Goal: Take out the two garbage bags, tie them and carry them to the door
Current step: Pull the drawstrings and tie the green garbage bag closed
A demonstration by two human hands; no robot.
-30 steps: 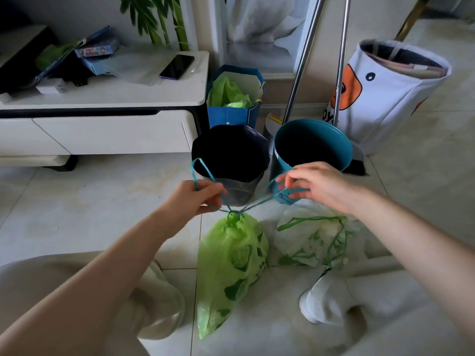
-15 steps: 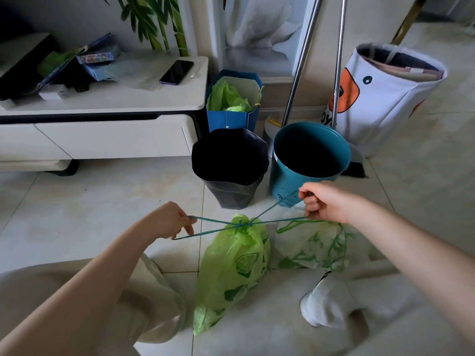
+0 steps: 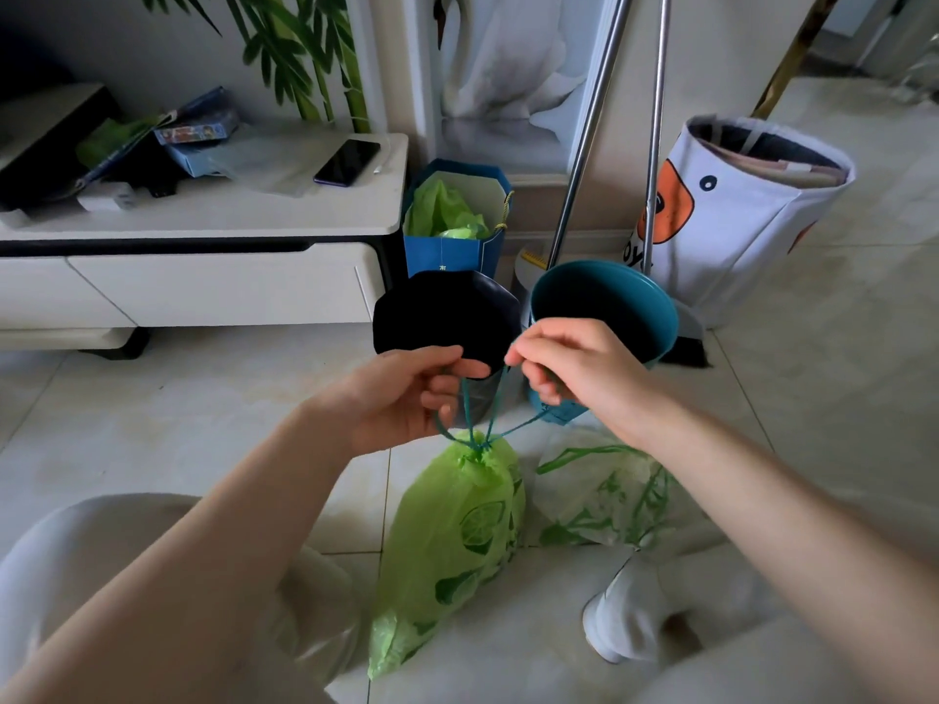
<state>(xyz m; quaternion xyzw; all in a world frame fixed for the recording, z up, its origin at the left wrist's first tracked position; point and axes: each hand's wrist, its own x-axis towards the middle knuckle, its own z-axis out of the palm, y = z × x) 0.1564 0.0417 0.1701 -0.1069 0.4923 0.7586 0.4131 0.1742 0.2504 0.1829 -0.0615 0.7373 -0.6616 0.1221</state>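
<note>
Hanging below both hands (image 3: 406,393) (image 3: 579,368): the green garbage bag (image 3: 452,536).

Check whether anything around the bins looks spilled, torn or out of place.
Nothing looks spilled or torn. The green garbage bag is cinched shut, both hands holding its drawstring. The white garbage bag lies slumped on the floor tiles beside it.

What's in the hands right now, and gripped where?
Both the left hand and right hand pinch the teal drawstring of the green garbage bag, above its cinched neck.
</note>
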